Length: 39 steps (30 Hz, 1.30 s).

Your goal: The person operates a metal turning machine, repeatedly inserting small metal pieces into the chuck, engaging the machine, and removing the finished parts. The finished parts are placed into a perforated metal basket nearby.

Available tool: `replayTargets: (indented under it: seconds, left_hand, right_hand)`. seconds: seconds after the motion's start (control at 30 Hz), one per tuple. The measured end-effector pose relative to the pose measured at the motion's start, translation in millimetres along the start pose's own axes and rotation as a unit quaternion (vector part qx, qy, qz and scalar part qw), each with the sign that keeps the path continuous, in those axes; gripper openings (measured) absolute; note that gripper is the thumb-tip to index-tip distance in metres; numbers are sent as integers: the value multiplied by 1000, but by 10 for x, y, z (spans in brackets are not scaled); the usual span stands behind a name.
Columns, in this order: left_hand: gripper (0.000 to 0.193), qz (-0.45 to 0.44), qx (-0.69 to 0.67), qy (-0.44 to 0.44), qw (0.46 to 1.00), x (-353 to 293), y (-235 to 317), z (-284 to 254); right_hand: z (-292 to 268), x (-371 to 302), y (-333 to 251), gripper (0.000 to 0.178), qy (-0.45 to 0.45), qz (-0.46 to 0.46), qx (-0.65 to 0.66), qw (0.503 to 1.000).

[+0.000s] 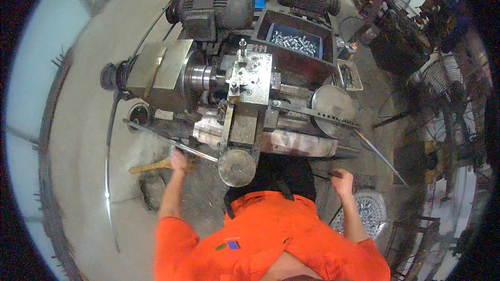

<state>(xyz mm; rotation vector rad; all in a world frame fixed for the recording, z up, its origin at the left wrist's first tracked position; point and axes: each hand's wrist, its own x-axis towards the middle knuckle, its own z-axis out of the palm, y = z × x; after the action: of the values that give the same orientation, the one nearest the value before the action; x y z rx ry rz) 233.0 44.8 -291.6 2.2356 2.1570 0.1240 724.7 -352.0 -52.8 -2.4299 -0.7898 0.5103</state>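
Lathe (pixel 245 125) stands mid-frame in the head view, its chuck (pixel 198 78) facing the tool slide (pixel 258 75), small metal pieces (pixel 294 41) lying in a tray behind. The left hand (pixel 179 160) is just below the long lever (pixel 166 139), by a wooden stick (pixel 148 167), and the right hand (pixel 342 181) is curled beside the machine; blur and distance leave me unable to tell whether either pinches anything. The step looks like working the slide, and the next move would call for a sure grip on the lever.
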Motion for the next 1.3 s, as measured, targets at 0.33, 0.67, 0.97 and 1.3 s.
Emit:
replayTargets:
  seconds: [0.33,0.67,0.97,1.3]
  left_hand:
    - [47,60,9,-219,974,39,-134,-1422]
    - [33,-20,-130,162,978,-181,-1177,-3479]
    - [54,-250,46,112,961,-482,-2136,-2914]
    - [62,-278,-16,109,954,-476,-1851,-2873]
  right_hand:
    - [-510,897,-1563,32,64,-301,10,951]
    - [889,1069,-4179,25,-54,-563,-96,819]
    - [1231,1119,-4337,25,-78,-525,-150,834]
    - [1186,1114,-4320,29,-78,-513,-205,830]
